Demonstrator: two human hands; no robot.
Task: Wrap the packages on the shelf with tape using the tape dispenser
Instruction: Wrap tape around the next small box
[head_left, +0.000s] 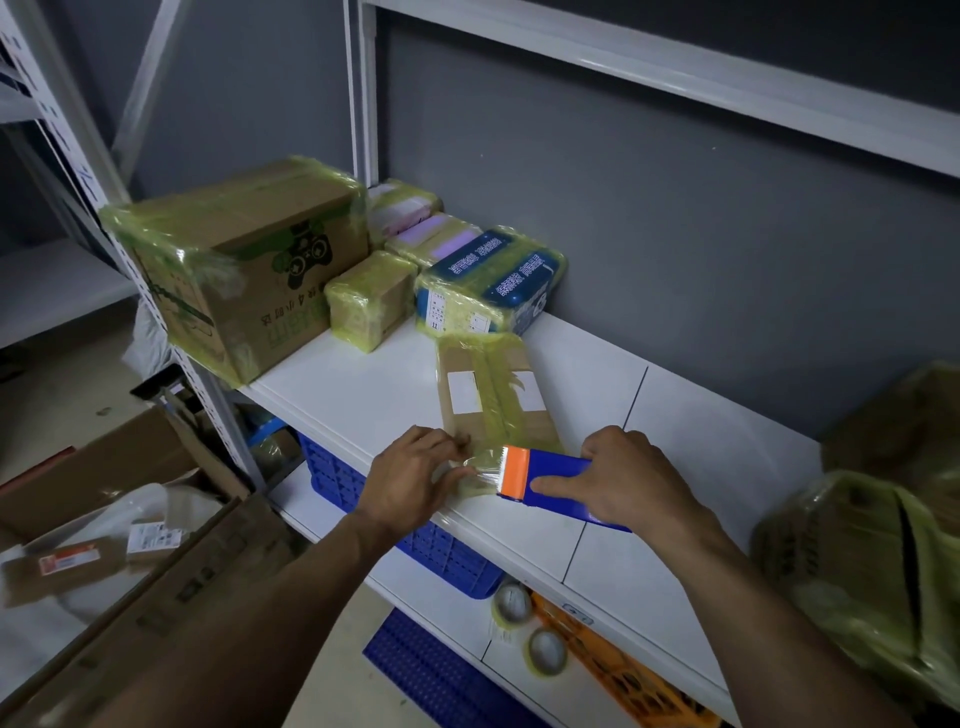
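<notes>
left hand (410, 483): fingers curling down, pinching the tape strip (480, 475) at the near end of the flat package (493, 395).
right hand (628, 478): gripping the tape dispenser (561, 483) from above, index finger lying straight along its side.
tape dispenser: blue body with an orange blade end pointing at the left hand, sitting at the package's near right corner.
tape strip risk: the short span is probably going slack or twisting if the dispenser is tilting, then sticking to itself or the fingers.
flat package risk: it is lying at the front edge of the shelf (701, 441), so a hard pull is likely dragging it off. The left hand is the only thing steadying it.
blade risk: the serrated edge is sitting close to the left fingertips, so a slip is likely nicking them.
flat package look: thin brown parcel lying flat, with white labels. Yellowish glossy tape is running lengthwise down the middle and wrinkling in places, while the sides are showing bare.
wrapped packages (371, 299): sitting further back on the shelf, looking fully taped.
</notes>
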